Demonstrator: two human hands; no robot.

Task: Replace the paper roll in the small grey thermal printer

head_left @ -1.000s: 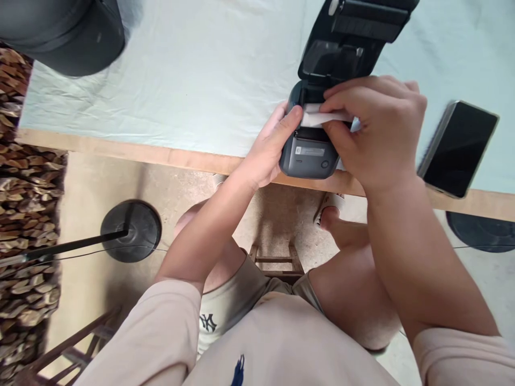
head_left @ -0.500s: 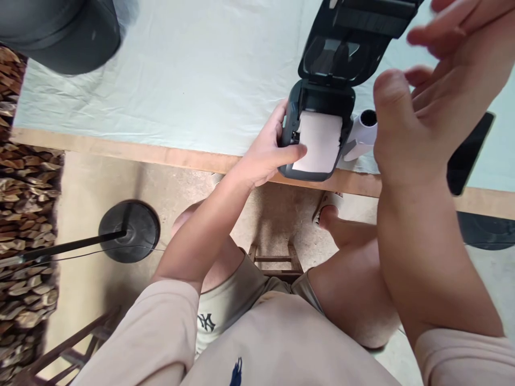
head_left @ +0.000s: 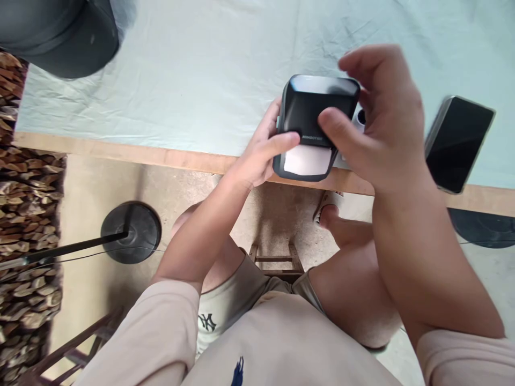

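Note:
A small dark label printer sits at the near edge of the table, its lid down. White paper sticks out of its front slot. My left hand grips the printer's left side, thumb against the front near the paper. My right hand rests over the lid from the right, thumb pressing on the lid's front edge and fingers curled over the back. A white paper roll lies just behind the printer, mostly hidden by my right hand.
A black smartphone lies screen up at the right on the pale green tablecloth. A dark round object sits at the far left corner. The wooden table edge runs below; stacked firewood is at the left.
The printer's lid was open with the paper laid over the front; my right hand lifted away, then came back and brought the lid down. My left hand kept holding the printer.

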